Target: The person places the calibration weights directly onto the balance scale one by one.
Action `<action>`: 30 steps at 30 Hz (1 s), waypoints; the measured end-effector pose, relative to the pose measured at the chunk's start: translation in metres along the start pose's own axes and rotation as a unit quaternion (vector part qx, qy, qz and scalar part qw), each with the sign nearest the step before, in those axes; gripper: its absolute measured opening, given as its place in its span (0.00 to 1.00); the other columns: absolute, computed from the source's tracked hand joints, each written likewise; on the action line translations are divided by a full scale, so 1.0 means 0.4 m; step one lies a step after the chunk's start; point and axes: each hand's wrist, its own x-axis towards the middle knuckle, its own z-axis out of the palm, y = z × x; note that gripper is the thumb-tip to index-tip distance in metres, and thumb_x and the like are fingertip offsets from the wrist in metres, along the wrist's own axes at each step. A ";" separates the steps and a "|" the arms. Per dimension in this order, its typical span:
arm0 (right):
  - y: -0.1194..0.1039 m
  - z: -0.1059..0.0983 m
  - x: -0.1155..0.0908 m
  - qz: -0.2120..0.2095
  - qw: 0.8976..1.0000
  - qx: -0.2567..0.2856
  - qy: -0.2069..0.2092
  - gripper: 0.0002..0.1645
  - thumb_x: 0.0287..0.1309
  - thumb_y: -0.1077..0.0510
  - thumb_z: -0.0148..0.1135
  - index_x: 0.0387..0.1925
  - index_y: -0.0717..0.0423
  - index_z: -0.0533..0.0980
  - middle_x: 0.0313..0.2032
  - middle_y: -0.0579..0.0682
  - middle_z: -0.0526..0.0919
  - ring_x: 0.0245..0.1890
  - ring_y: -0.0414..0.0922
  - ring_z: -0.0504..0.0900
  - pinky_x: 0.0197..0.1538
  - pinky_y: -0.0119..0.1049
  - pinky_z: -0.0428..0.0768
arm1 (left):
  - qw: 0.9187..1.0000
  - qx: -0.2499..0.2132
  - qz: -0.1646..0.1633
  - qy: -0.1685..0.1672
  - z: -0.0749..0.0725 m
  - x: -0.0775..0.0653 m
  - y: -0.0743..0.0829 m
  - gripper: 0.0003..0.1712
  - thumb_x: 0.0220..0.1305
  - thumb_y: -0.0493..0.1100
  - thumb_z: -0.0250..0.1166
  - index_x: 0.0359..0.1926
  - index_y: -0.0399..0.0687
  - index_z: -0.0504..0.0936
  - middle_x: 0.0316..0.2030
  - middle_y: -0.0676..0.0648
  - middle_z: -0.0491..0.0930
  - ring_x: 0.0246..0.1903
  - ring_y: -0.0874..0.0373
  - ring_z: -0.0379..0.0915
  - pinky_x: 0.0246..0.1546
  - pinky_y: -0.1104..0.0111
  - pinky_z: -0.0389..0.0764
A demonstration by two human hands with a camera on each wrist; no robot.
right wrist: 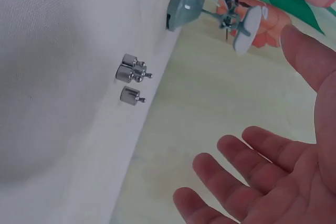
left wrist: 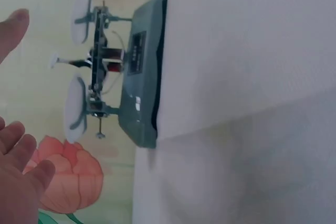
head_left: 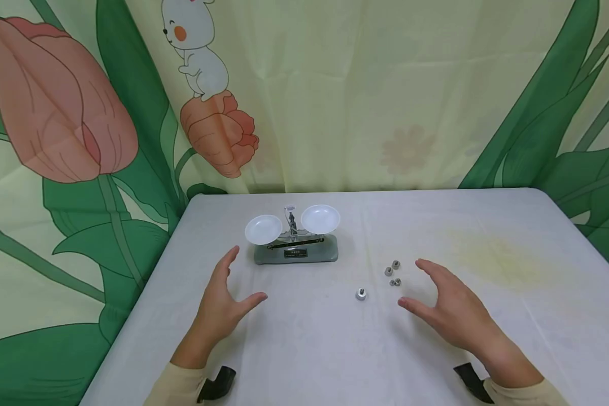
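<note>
A small balance scale (head_left: 295, 251) with a grey-green base and two white pans stands toward the back of the table; its right pan (head_left: 321, 219) sits higher than its left pan (head_left: 263, 229). My left hand (head_left: 222, 307) is held out in front and to the left of it, thumb and fingers spread, holding nothing. To the right, my right hand (head_left: 457, 310) is likewise spread and holds nothing. Just left of its fingertips is a group of several small metal weights (head_left: 388, 272). A larger knobbed weight (head_left: 361, 294) stands apart, nearer the table's middle.
A white cloth covers the table (head_left: 304, 349), with a yellowish stain (head_left: 507, 259) at the right. Behind the back edge hangs a curtain (head_left: 345, 101) printed with tulips, leaves and a white animal. Black straps (head_left: 217, 384) show at both wrists.
</note>
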 end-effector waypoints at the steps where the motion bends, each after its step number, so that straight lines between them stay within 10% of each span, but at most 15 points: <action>1: 0.001 0.001 0.000 0.004 1.000 0.010 0.000 0.54 0.56 0.32 0.68 0.70 0.63 0.62 0.68 0.66 0.66 0.66 0.65 0.65 0.62 0.64 0.66 | 1.000 -0.001 -0.003 0.006 0.002 0.002 -0.006 0.59 0.52 0.44 0.80 0.77 0.45 0.53 0.75 0.40 0.55 0.71 0.38 0.55 0.64 0.43 0.65; 30: 0.052 0.044 0.034 0.019 0.999 0.038 -0.004 0.46 0.58 0.43 0.72 0.69 0.62 0.66 0.63 0.64 0.71 0.59 0.62 0.73 0.56 0.62 0.71 | 0.986 -0.085 -0.141 0.014 0.089 0.134 -0.097 0.43 0.62 0.44 0.73 0.72 0.42 0.61 0.69 0.41 0.66 0.68 0.47 0.61 0.67 0.53 0.65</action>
